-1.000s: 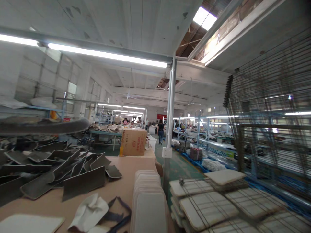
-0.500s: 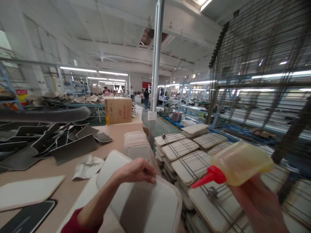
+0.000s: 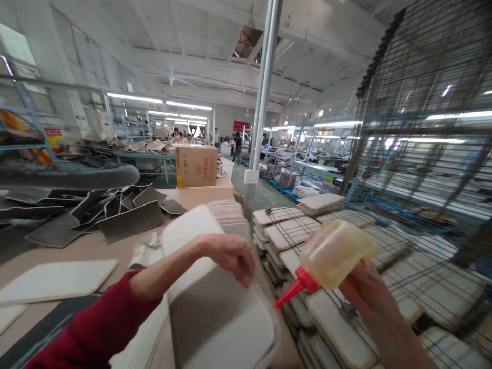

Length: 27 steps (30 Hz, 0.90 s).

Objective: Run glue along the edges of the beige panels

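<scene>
My right hand (image 3: 367, 287) is wrapped round a translucent yellowish squeeze bottle (image 3: 334, 253). Its red nozzle tip points down and to the left, apart from the panels beside it. My left hand (image 3: 232, 259), in a dark red sleeve, is closed with curled fingers at the far edge of a white rounded panel (image 3: 226, 323); the thumb and fingertips touch that edge. Behind this one leans another white panel (image 3: 192, 228), partly covered by my left forearm. A row of similar panels (image 3: 229, 210) stands just beyond on the table.
To the right, white panels (image 3: 294, 230) lie in stacked layers on wire racks (image 3: 423, 246). Dark grey cut pieces (image 3: 130, 223) are heaped at left near a cardboard box (image 3: 197, 166). A metal post (image 3: 265, 92) rises beyond the table. Several people are far off.
The squeeze bottle has moved left and closer to the panel, nozzle tilted more downward. My left hand stays at the panel's edge, and the panel lies flatter. The view has shifted slightly.
</scene>
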Available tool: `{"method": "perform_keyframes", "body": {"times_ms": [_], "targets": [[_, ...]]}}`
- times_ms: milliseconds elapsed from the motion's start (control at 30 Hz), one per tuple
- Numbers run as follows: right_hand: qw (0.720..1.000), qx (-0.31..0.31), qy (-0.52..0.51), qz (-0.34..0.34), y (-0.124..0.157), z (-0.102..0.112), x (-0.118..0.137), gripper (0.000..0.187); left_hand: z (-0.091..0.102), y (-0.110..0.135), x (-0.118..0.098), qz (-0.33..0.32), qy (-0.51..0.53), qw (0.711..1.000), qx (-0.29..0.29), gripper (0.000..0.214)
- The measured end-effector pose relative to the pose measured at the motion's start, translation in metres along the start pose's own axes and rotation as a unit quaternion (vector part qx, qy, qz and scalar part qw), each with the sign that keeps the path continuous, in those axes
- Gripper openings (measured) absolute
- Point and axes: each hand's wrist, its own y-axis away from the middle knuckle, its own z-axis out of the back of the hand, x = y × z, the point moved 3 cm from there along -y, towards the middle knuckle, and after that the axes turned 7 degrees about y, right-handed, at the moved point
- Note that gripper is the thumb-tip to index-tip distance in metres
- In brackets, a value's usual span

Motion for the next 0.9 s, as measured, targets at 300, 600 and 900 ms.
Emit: {"method": "perform_keyframes", "body": {"times_ms": [300,600,900], "targets": [[0.997,0.036,0.061,-0.007,-0.008,-0.018,-0.018,0.062,0.011,0.013,0.021,0.006,0.11,0.994,0.028,0.06],[0.999,-0.029,0.001,0.03,-0.018,-0.052,-0.017,0.065,0.021,0.034,0.045,0.022,0.148,0.988,0.034,0.057],[0.983,-0.11,0.06,0.137,-0.03,-0.071,0.01,0.06,0.032,0.06,0.073,0.035,0.148,0.988,-0.004,0.054]]}}
